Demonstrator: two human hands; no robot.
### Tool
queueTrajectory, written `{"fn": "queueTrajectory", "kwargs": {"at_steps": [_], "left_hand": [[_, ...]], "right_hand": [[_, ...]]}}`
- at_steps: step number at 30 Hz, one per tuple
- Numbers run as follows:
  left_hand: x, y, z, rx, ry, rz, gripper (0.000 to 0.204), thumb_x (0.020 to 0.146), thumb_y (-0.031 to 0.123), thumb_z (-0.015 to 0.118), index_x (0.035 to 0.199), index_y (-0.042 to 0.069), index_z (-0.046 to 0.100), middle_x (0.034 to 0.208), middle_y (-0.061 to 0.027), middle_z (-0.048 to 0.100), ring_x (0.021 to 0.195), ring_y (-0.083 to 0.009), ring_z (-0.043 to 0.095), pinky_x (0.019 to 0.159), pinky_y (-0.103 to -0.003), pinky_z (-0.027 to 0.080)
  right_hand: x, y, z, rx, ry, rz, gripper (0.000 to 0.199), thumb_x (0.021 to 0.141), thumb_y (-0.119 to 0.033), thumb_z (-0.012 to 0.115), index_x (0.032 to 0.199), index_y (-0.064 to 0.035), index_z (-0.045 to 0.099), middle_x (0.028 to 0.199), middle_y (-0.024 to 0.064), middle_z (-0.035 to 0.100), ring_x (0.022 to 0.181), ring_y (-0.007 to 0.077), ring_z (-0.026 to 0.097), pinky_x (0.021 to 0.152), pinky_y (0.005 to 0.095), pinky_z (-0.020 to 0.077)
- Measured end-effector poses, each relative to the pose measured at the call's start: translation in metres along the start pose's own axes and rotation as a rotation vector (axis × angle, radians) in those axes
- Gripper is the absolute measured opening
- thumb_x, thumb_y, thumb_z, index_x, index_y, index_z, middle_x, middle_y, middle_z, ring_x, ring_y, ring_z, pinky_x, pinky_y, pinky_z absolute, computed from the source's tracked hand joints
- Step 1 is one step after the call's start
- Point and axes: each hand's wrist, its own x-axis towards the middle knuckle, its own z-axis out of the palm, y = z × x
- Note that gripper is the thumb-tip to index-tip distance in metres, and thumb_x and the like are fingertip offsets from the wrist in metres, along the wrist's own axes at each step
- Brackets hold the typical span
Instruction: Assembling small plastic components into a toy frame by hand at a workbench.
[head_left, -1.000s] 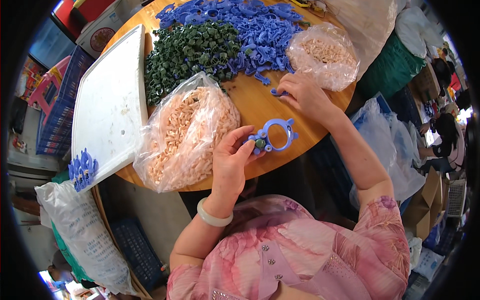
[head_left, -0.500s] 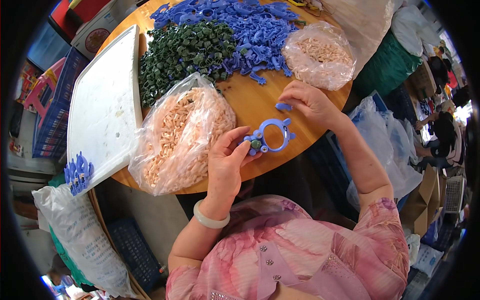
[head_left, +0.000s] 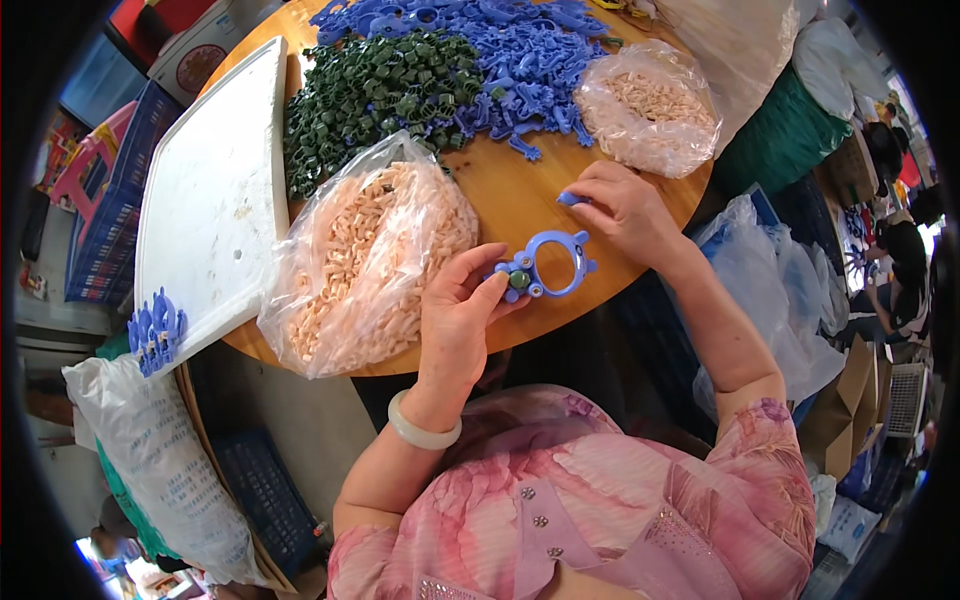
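Note:
Between the fingers and thumb of my left hand (head_left: 462,300) is a blue plastic ring-shaped part (head_left: 556,264), with a small green piece (head_left: 519,280) set in its narrow end. Over the table's right side, my right hand (head_left: 622,208) pinches a small blue plastic piece (head_left: 572,198), mostly hidden by the fingers. The two hands are apart. Left of my left hand lies a clear bag (head_left: 375,270) of small peach-coloured pieces. A second, smaller bag (head_left: 650,105) of the same kind lies beyond my right hand.
Dark green pieces (head_left: 385,105) and blue plastic parts (head_left: 530,70) are heaped at the back of the round wooden table (head_left: 510,205). A white board (head_left: 215,190) overhangs the left edge, with several blue assembled parts (head_left: 157,333) on its near corner. Plastic bags (head_left: 775,280) stand at right.
My right hand has turned slightly, and the small blue piece in it has shifted a little up and right. My left hand still holds the ring part, tilted slightly differently.

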Motion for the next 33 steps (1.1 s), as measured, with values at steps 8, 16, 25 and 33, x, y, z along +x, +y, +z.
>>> {"fn": "queueTrajectory", "kwargs": {"at_steps": [8, 16, 25, 33], "left_hand": [[0.002, -0.003, -0.002, -0.034, -0.005, -0.015, 0.023, 0.090, 0.000, 0.052, 0.113, -0.002, 0.056, 0.098, -0.0076, 0.060, 0.085, -0.0142, 0.062, 0.075, -0.029, 0.057], [0.002, -0.005, -0.003, -0.032, -0.005, -0.009, 0.023, 0.089, 0.001, 0.054, 0.112, -0.002, 0.056, 0.098, -0.0073, 0.060, 0.084, -0.0138, 0.062, 0.073, -0.029, 0.057], [0.002, -0.007, -0.005, -0.017, -0.013, 0.028, 0.023, 0.089, 0.002, 0.055, 0.112, -0.003, 0.056, 0.099, -0.0101, 0.062, 0.085, -0.0175, 0.064, 0.076, -0.033, 0.058], [0.000, -0.004, -0.002, -0.047, -0.005, -0.003, 0.022, 0.088, -0.001, 0.055, 0.111, -0.002, 0.056, 0.094, -0.0066, 0.059, 0.083, -0.0125, 0.061, 0.073, -0.027, 0.057]], "right_hand": [[-0.003, -0.054, -0.020, 0.197, -0.025, -0.213, 0.025, 0.078, -0.003, 0.066, 0.102, -0.0015, 0.064, 0.092, 0.0100, 0.060, 0.084, 0.0261, 0.060, 0.071, 0.0326, 0.0482], [-0.001, -0.059, -0.015, 0.053, -0.037, -0.350, 0.027, 0.075, -0.006, 0.068, 0.101, -0.0050, 0.064, 0.088, 0.0106, 0.060, 0.079, 0.0287, 0.059, 0.066, 0.0365, 0.0465], [0.002, -0.061, -0.016, -0.019, -0.049, -0.403, 0.028, 0.073, -0.004, 0.069, 0.100, -0.0045, 0.063, 0.086, 0.0106, 0.060, 0.077, 0.0285, 0.059, 0.062, 0.0359, 0.0465], [0.004, -0.063, -0.020, -0.095, -0.080, -0.440, 0.033, 0.069, -0.004, 0.069, 0.101, -0.0046, 0.062, 0.088, 0.0099, 0.059, 0.078, 0.0273, 0.059, 0.063, 0.0351, 0.0468]]}}
